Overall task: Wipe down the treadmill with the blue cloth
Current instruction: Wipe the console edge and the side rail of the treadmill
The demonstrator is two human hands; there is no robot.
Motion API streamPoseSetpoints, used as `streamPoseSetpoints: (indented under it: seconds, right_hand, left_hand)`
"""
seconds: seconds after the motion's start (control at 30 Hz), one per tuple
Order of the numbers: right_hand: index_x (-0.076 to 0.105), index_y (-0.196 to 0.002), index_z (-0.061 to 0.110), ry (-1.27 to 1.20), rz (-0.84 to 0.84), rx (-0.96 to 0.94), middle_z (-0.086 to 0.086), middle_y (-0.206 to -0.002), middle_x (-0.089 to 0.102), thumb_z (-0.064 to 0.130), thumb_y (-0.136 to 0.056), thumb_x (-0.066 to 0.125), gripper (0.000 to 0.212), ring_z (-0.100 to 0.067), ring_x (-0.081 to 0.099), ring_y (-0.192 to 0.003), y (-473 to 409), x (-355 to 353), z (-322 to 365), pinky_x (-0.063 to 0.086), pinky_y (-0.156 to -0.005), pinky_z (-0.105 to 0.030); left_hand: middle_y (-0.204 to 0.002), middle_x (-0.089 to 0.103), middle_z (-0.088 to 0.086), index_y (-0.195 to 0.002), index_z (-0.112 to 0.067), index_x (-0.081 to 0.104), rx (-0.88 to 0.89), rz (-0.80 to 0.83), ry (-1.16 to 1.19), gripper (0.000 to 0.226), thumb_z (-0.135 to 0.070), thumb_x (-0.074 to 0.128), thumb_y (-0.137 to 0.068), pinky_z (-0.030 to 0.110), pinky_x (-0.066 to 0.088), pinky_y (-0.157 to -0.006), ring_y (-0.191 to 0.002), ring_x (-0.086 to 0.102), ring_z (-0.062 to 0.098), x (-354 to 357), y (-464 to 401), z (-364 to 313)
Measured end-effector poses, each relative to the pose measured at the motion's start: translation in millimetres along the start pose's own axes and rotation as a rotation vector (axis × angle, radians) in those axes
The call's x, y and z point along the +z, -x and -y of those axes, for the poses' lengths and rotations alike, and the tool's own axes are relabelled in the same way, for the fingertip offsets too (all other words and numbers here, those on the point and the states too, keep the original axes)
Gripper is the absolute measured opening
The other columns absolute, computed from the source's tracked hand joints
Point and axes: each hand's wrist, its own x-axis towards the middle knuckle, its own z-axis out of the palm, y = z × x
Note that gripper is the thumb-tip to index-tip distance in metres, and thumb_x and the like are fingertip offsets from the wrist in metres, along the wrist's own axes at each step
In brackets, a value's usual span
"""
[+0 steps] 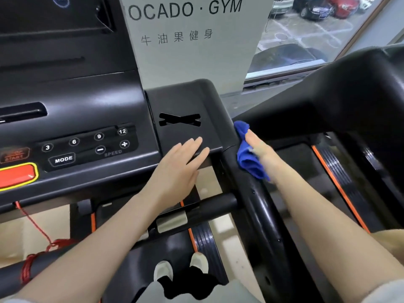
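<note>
The black treadmill console fills the left of the head view, with its right side tray beside it. My left hand lies flat, fingers spread, on the front edge of that tray. My right hand presses a bunched blue cloth against the outer right side of the tray, where the black handrail begins. The cloth sits between my palm and the treadmill; part of it hangs below my hand.
Speed buttons and a red stop button are on the console, with a red safety cord below. A second treadmill stands close on the right. A white gym sign and a window are behind. My shoes stand on the belt.
</note>
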Motion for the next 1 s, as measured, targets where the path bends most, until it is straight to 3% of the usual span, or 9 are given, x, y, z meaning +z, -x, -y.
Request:
streamPoseSetpoints:
  seconds: [0.1, 0.2, 0.3, 0.4, 0.57, 0.7, 0.83, 0.93, 1.0]
  right_hand:
    - [0.040, -0.138, 0.006, 0.147, 0.073, -0.202, 0.010, -0.138, 0.033, 0.006, -0.098, 0.039, 0.040, -0.002, 0.031, -0.128, 22, -3, -12, 0.025, -0.094, 0.005]
    - [0.065, -0.105, 0.002, 0.580, 0.108, -0.635, 0.004, -0.134, 0.043, 0.014, -0.088, 0.046, 0.029, -0.012, 0.030, -0.132, 38, -7, -22, 0.019, -0.111, -0.017]
    - [0.072, -0.091, 0.017, 0.919, 0.251, -0.803, 0.006, -0.117, 0.066, 0.018, -0.078, 0.039, 0.036, -0.022, 0.042, -0.130, 31, -3, -3, 0.027, -0.107, -0.042]
    - [0.072, -0.076, 0.019, 1.284, 0.380, -0.938, 0.008, -0.090, 0.072, 0.022, -0.069, 0.034, 0.039, -0.025, 0.059, -0.112, 30, 6, 15, 0.034, -0.099, -0.041]
    - [0.063, -0.061, 0.016, 1.521, 0.516, -0.938, -0.003, -0.057, 0.059, 0.026, -0.079, 0.031, 0.038, -0.025, 0.047, -0.059, 30, 35, 20, 0.034, -0.081, -0.033]
    - [0.062, -0.086, 0.013, 1.742, 0.727, -0.592, -0.012, -0.090, 0.064, 0.032, -0.097, 0.027, 0.042, -0.025, 0.047, -0.077, 24, 77, 32, 0.041, -0.085, -0.036]
    - [0.051, -0.129, 0.009, 1.761, 0.857, -0.119, -0.012, -0.137, 0.049, 0.047, -0.099, 0.015, 0.061, -0.029, 0.047, -0.122, 18, 101, 32, 0.035, -0.101, -0.037]
    - [0.065, -0.084, 0.010, 1.706, 0.741, -0.334, -0.006, -0.082, 0.061, 0.049, -0.099, 0.015, 0.065, -0.024, 0.056, -0.090, 32, 81, 29, 0.043, -0.092, -0.037]
    - [0.063, -0.075, 0.010, 1.615, 0.527, -0.624, -0.001, -0.068, 0.057, 0.048, -0.097, 0.025, 0.058, -0.021, 0.055, -0.080, 44, 61, 15, 0.045, -0.078, -0.036]
  left_hand:
    - [-0.132, 0.054, 0.021, -0.126, -0.003, 0.054, -0.014, 0.017, -0.022, 0.054, -0.003, 0.070, -0.074, 0.051, 0.040, -0.098, -0.119, 0.054, 0.038, -1, -2, -1]
    - [-0.132, 0.054, 0.020, -0.126, -0.006, 0.054, -0.020, 0.020, -0.031, 0.043, -0.007, 0.056, -0.083, 0.052, 0.039, -0.099, -0.119, 0.054, 0.037, -2, -3, -2]
    - [-0.135, 0.051, 0.018, -0.128, -0.008, 0.051, -0.029, 0.058, -0.033, 0.049, -0.018, 0.030, -0.086, 0.050, 0.038, -0.101, -0.122, 0.052, 0.036, -3, -3, 0]
    - [-0.143, 0.043, 0.018, -0.134, -0.008, 0.045, -0.032, 0.066, 0.007, 0.047, -0.015, 0.029, -0.090, 0.048, 0.029, -0.107, -0.131, 0.042, 0.036, -4, -2, 0]
    - [-0.155, 0.022, 0.006, -0.144, -0.010, 0.026, -0.085, 0.017, 0.148, 0.049, -0.005, 0.034, -0.096, 0.026, 0.002, -0.113, -0.144, 0.018, 0.020, -6, -1, 1]
    - [-0.157, 0.015, 0.004, -0.146, -0.012, 0.022, -0.071, 0.072, 0.149, 0.050, -0.008, 0.032, -0.097, 0.027, 0.000, -0.115, -0.145, 0.011, 0.018, -8, 0, 2]
    - [-0.157, 0.013, 0.004, -0.146, -0.011, 0.022, -0.073, 0.092, 0.165, 0.052, -0.006, 0.032, -0.095, 0.026, -0.002, -0.115, -0.146, 0.008, 0.018, -12, 0, -1]
    - [-0.157, 0.013, 0.004, -0.146, -0.011, 0.022, -0.072, 0.100, 0.183, 0.052, -0.007, 0.033, -0.095, 0.025, -0.002, -0.115, -0.145, 0.009, 0.017, -13, 1, 0]
    - [-0.157, 0.013, 0.004, -0.146, -0.011, 0.022, -0.068, 0.106, 0.193, 0.052, -0.008, 0.034, -0.095, 0.026, -0.001, -0.115, -0.145, 0.010, 0.018, -15, 2, 0]
